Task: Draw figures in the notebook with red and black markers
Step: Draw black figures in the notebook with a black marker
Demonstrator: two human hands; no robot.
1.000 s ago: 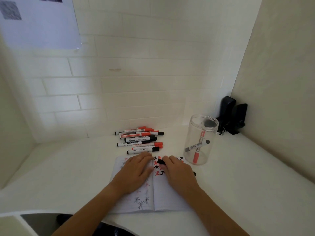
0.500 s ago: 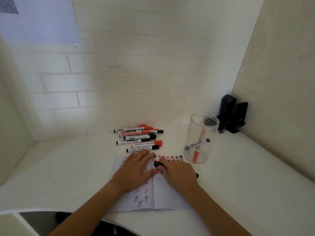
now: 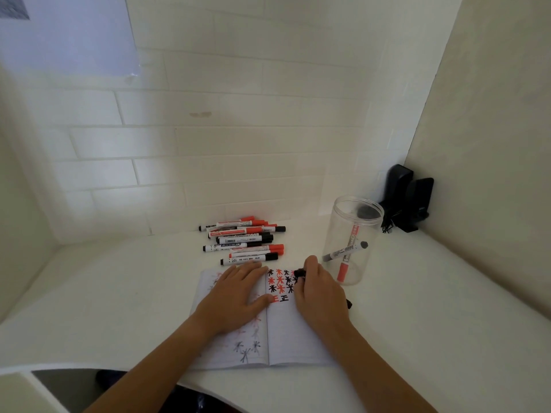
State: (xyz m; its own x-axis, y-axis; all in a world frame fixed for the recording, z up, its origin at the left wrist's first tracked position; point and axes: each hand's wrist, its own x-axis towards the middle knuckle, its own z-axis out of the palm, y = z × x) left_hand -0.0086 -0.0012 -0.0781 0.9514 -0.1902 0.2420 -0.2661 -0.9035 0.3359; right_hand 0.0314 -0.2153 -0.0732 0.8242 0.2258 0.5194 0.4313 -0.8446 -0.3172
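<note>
A: How far along is the page?

B: Stars are filling the notebook (image 3: 293, 332)'s top rows on the worktop (image 3: 119, 293); most is blank. The right hand (image 3: 320, 296) is pinching a black marker (image 3: 300, 273); the left hand (image 3: 235, 296) is pressing flat.

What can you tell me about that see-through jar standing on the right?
The clear jar looks like plastic: a tall, lidless cylinder standing upright on the white desk, just beyond the notebook's right page. Two markers lean crossed inside, one red-capped, one black-capped. The right hand is close beside it; whether they touch is unclear.
</note>
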